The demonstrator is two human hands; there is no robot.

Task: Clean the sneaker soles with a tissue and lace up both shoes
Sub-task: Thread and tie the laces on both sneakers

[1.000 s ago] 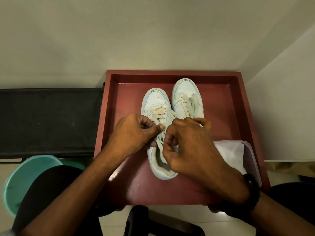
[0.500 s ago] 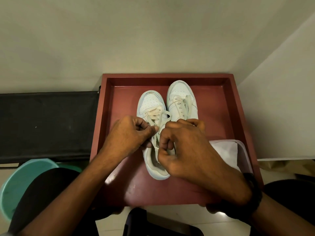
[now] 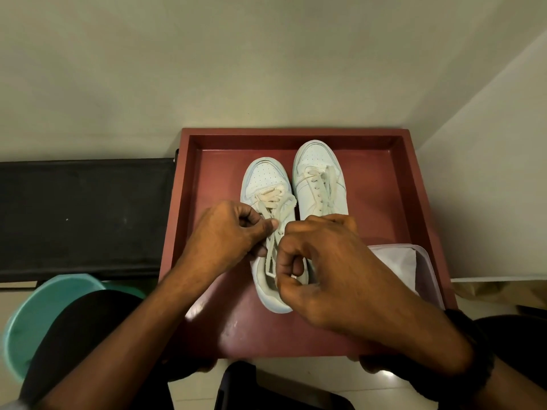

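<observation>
Head view, looking down from over the shoulders: both hands are in over the red tray [image 3: 296, 134], working at the near sneaker [image 3: 266, 180]. It's a white one, sole down on the tray floor with its toe pointing away. The far sneaker [image 3: 316, 161] stands just beside it on the right, set a little further back, with pale lacing running loose down its front.

The left hand [image 3: 228, 232] comes in from the lower left with knuckles up and fingers curled under. Its grip is tight, thumb tip pressed against the forefinger with the cream lace [image 3: 270, 200] pinched between them at mid-shoe. The right hand [image 3: 334, 270] reaches across from the lower right, back of the hand to the camera and wrist bent. Its fingers are hooked inward over the shoe's opening, and that grip is closed small round a strand of the same lace. The two hands are near each other, with strands of lace showing between them. A dark band [image 3: 473, 353] sits on the right wrist.

Behind the right hand, in the tray's right corner, a clear tub [image 3: 429, 263] holds white tissue [image 3: 393, 260]. Off to the left there's a black bench [image 3: 83, 214], with a teal bucket [image 3: 35, 309] below it.
</observation>
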